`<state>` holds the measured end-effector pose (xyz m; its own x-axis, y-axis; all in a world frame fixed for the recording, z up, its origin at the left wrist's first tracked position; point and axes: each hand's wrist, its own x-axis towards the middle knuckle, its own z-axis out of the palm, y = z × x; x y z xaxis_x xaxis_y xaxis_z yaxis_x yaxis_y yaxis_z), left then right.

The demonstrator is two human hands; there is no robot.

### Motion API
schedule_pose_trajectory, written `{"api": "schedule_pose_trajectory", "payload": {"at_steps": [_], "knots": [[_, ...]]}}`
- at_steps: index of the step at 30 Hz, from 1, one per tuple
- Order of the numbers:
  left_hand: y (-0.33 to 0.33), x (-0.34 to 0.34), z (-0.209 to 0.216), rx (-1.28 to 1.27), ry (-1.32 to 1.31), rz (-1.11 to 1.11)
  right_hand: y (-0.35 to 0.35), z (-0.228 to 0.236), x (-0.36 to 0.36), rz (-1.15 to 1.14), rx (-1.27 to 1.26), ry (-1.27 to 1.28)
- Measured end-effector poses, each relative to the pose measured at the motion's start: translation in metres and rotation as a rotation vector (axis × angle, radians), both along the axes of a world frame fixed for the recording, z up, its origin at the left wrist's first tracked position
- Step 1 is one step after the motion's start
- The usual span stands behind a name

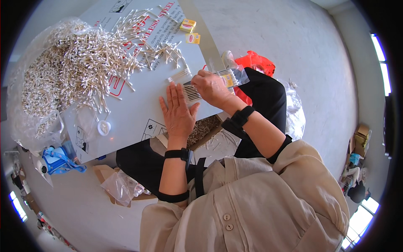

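Left hand: the left hand (178, 110) lies flat, fingers spread wide, on the white cardboard sheet (138, 107), touching a row of white-tipped cotton swabs (192, 93).
Right hand: the right hand (212, 87) pinches a clear plastic sleeve (233, 77), fingers curled on it.
Sleeve: at the sheet's right edge, just beside the swab row.
Pile: loose cotton swabs (94, 56) heaped far left.
Boxes: small yellow boxes (189, 29) near the top.

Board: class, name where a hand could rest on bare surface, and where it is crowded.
Bare: the board between the swab pile and the left hand, and near the white cap. Crowded: under the swab pile and by the right hand holding the clear bag.
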<state>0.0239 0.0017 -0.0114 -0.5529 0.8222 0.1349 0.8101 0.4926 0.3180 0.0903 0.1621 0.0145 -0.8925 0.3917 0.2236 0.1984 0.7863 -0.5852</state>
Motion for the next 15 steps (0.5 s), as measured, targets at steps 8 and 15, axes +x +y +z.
{"api": "schedule_pose_trajectory", "payload": {"at_steps": [8,15], "knots": [[0.002,0.0,0.004,0.001,-0.016,0.006,0.015,0.014,0.065,-0.047,-0.214,-0.058],[0.001,-0.001,0.004,-0.027,-0.004,0.01,0.007,0.018,0.053,0.002,-0.27,-0.039]]}}
